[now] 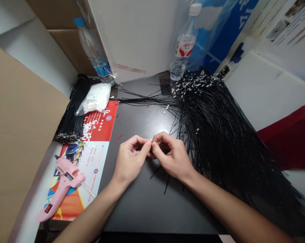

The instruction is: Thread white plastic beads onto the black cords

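My left hand (131, 156) and my right hand (170, 154) meet fingertip to fingertip above the black tabletop (142, 202). Both pinch a tiny white piece (150, 139) on the end of thin black strands (160, 175) that trail down under my right palm. Just right of my right hand spreads a large heap of black strands with white tips (218, 135). A second bundle of black strands (74, 111) lies at the left, beside a clear bag of small white pieces (95, 98).
A pink glue gun (62, 187) lies on a red printed sheet (91, 158) at the left. Two water bottles (95, 54) (184, 44) stand at the back against a white box. Cardboard (18, 135) walls the left side; a dark red cloth (289, 135) is at right.
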A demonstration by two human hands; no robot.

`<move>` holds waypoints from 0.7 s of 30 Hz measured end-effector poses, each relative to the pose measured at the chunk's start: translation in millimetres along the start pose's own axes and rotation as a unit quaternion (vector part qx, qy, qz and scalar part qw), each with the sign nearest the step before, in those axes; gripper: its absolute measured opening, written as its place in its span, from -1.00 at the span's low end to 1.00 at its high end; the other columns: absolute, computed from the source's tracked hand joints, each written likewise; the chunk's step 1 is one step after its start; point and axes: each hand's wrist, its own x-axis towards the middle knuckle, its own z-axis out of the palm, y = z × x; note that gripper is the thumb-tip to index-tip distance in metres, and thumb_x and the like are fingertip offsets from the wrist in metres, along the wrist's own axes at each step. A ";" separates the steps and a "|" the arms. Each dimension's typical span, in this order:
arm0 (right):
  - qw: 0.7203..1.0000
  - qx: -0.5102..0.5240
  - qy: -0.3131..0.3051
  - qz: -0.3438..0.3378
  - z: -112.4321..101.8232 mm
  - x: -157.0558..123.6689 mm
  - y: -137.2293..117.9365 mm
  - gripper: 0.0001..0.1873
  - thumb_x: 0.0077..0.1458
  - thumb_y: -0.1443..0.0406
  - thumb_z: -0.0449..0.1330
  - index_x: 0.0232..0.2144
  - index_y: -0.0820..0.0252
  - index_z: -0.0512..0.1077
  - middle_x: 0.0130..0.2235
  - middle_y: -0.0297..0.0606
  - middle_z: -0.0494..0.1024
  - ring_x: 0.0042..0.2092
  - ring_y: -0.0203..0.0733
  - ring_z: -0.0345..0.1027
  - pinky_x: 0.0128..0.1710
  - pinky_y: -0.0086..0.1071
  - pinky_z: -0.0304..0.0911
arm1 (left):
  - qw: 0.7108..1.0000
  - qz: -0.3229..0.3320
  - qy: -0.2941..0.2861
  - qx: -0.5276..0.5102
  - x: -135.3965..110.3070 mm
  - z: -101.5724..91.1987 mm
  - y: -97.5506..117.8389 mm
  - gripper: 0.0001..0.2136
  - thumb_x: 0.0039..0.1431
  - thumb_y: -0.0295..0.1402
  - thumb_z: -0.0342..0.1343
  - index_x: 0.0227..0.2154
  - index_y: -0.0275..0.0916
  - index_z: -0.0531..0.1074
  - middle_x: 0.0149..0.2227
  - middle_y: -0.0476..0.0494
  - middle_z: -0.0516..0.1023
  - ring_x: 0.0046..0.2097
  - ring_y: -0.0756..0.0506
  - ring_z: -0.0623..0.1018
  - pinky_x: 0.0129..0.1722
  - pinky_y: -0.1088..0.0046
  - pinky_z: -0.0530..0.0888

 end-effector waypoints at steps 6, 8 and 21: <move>0.988 -0.112 -0.001 -0.102 -9.5 -0.3 -1.3 -0.93 0.13 0.35 0.16 -0.32 0.24 0.44 -0.49 -0.39 0.44 -0.51 -0.42 0.21 -0.48 -0.51 0.13 | 1.000 -0.005 -0.016 -0.003 -0.3 -6.9 0.0 -0.85 0.14 -0.30 0.22 -0.42 -0.29 0.45 -0.44 0.02 0.53 -0.53 0.05 0.56 -0.50 0.57 0.52; 0.984 -0.128 -0.012 -0.120 -13.5 -0.2 -2.2 -0.90 0.15 0.36 0.14 -0.36 0.24 0.46 -0.50 -0.40 0.42 -0.53 -0.44 0.17 -0.47 -0.51 0.11 | 1.000 0.003 -0.028 0.010 -1.9 -8.3 -0.2 -0.85 0.15 -0.30 0.20 -0.41 -0.29 0.44 -0.43 0.02 0.52 -0.55 0.05 0.55 -0.52 0.56 0.50; 0.990 -0.103 -0.065 -0.073 -22.6 2.8 -9.6 -0.90 0.07 0.40 0.13 -0.46 0.25 0.43 -0.53 -0.42 0.42 -0.54 -0.45 0.19 -0.50 -0.54 0.09 | 0.997 -0.008 -0.066 0.043 -4.3 -9.9 -0.5 -0.84 0.15 -0.29 0.20 -0.42 -0.28 0.46 -0.47 0.00 0.52 -0.58 0.09 0.47 -0.57 0.58 0.42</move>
